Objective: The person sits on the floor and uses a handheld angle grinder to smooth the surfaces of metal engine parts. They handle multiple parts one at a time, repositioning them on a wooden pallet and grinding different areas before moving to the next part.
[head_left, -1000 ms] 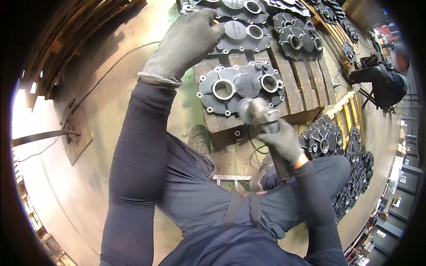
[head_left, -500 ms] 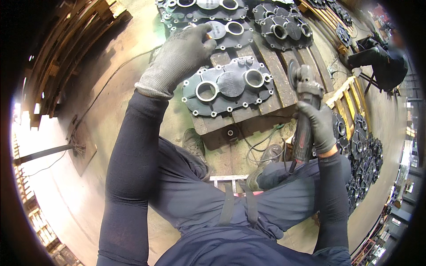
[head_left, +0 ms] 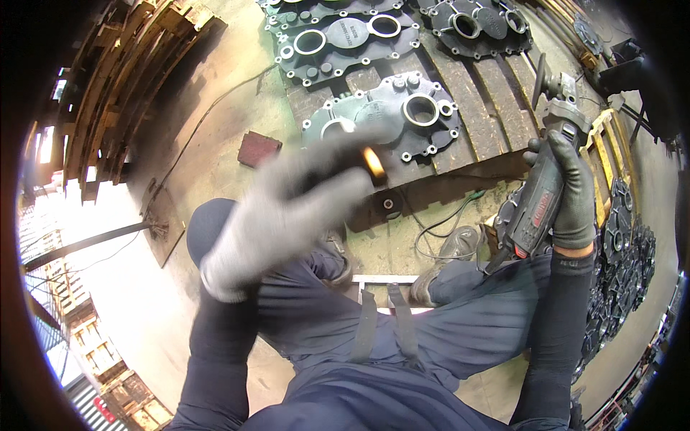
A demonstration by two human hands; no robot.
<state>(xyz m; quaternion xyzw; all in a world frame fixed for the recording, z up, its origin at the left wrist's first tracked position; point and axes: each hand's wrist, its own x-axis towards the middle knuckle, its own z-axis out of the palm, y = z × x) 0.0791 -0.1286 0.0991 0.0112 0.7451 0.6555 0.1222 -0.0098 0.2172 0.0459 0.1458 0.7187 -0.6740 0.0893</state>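
Note:
My left hand, in a grey glove, is smeared by motion in front of the pallet's near edge. A small orange thing shows between its thumb and fingers, too blurred to name. Behind it lies a dark cast metal cover with two round bores, its left part partly hidden by the hand. My gloved right hand is closed around the body of an angle grinder. The grinder points up and away, its disc beside the pallet's right side.
More covers lie farther back on the wooden pallet. A dark red block is on the floor at left, near stacked pallets. A cable coils by my right shoe. Piled covers stand at right.
My left hand has come back from the far cover toward me, uncovering the red block. My right hand has carried the angle grinder to the right. The whole view has shifted slightly.

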